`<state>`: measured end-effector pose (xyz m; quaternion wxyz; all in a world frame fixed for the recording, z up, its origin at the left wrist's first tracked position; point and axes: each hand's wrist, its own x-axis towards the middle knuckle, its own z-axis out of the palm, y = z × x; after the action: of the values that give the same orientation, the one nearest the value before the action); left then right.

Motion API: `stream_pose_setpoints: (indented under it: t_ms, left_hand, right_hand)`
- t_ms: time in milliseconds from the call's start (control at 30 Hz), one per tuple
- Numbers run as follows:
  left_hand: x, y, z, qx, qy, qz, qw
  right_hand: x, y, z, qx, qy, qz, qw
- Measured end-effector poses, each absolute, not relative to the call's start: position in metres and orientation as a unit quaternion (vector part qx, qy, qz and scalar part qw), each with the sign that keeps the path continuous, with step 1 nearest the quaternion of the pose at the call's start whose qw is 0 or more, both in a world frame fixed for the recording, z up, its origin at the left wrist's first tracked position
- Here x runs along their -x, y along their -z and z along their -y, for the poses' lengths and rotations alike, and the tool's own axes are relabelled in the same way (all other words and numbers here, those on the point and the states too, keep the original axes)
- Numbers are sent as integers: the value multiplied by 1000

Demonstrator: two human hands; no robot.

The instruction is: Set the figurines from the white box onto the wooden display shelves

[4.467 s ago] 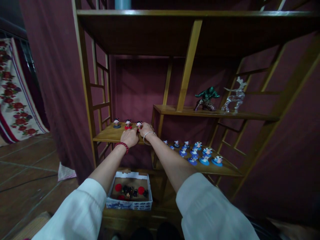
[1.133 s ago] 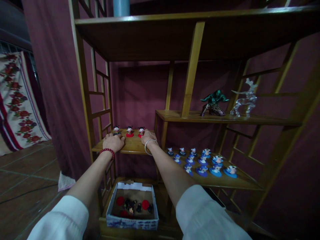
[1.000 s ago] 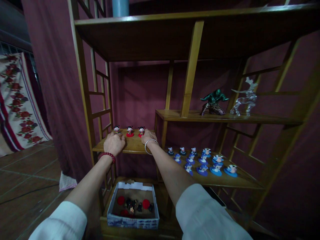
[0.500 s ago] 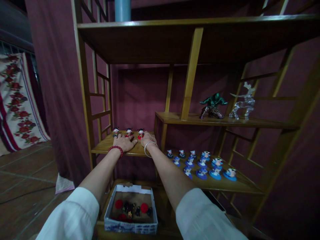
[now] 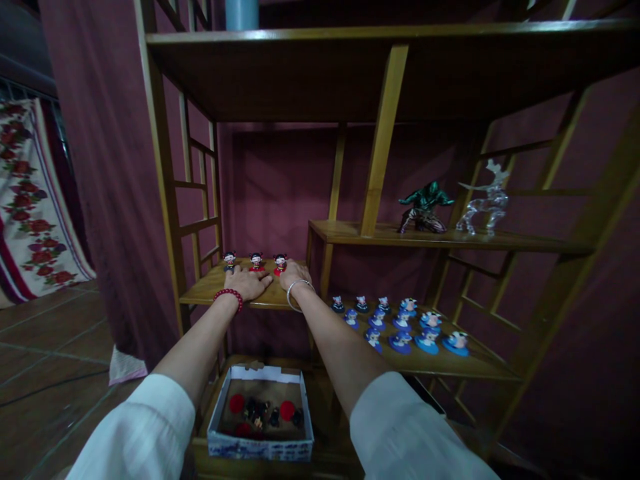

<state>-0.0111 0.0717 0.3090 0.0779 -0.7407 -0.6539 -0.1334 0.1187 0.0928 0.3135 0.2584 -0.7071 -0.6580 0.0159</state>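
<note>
In the head view, left of centre, the left hand [image 5: 249, 283] lies spread on the wooden shelf [image 5: 203, 292], just before the left figurine [image 5: 230, 260] and middle figurine [image 5: 256, 261]. The right hand [image 5: 296, 275] is at the right figurine [image 5: 280, 263], its grip hidden; lower centre-left, an open box [image 5: 260, 451] holds red and black pieces [image 5: 257, 409].

Black-and-red figurines [image 5: 256, 261], floral cloth [image 5: 35, 207] — red on white
</note>
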Motion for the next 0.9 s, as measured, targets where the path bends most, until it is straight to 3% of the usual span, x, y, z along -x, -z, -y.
stream_pose_setpoints:
  t_ms: [900]
  left_hand:
    - [8, -310, -65, 728, 138, 662, 108]
  right_hand:
    - [-120, -314, -94, 709, -29, 652, 269]
